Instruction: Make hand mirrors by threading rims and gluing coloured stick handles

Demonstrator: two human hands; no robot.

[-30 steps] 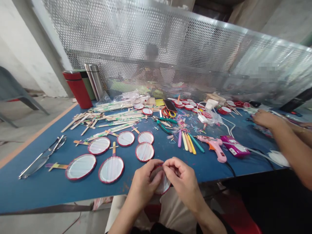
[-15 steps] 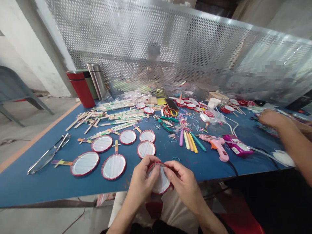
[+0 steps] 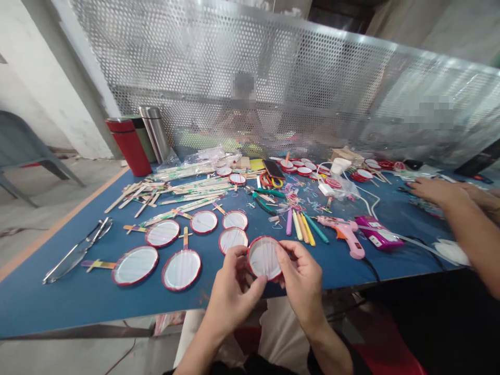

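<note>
Between my hands, above the table's near edge, is a round white disc with a red rim (image 3: 264,258), tilted toward me. My left hand (image 3: 234,284) grips its lower left edge, thumb on the rim. On its right side, my right hand (image 3: 302,276) pinches it with the thumb on the white face. Just beyond lie similar red-rimmed discs, the nearest one (image 3: 233,240) close to my left fingers. Others to the left have stick handles, such as a large disc (image 3: 135,265) and one with an upright handle (image 3: 182,270).
A pink glue gun (image 3: 344,232) lies right, near a purple power strip (image 3: 378,233). Coloured sticks (image 3: 300,227), green-handled pliers (image 3: 263,200), wooden sticks (image 3: 195,190) and glasses (image 3: 78,252) lie about. A red flask (image 3: 130,148) stands back left. A co-worker's arm (image 3: 464,213) reaches in from the right.
Both hands have lifted the disc up and slightly right, turning its white face more into view. My left thumb has slid from its face to the lower rim.
</note>
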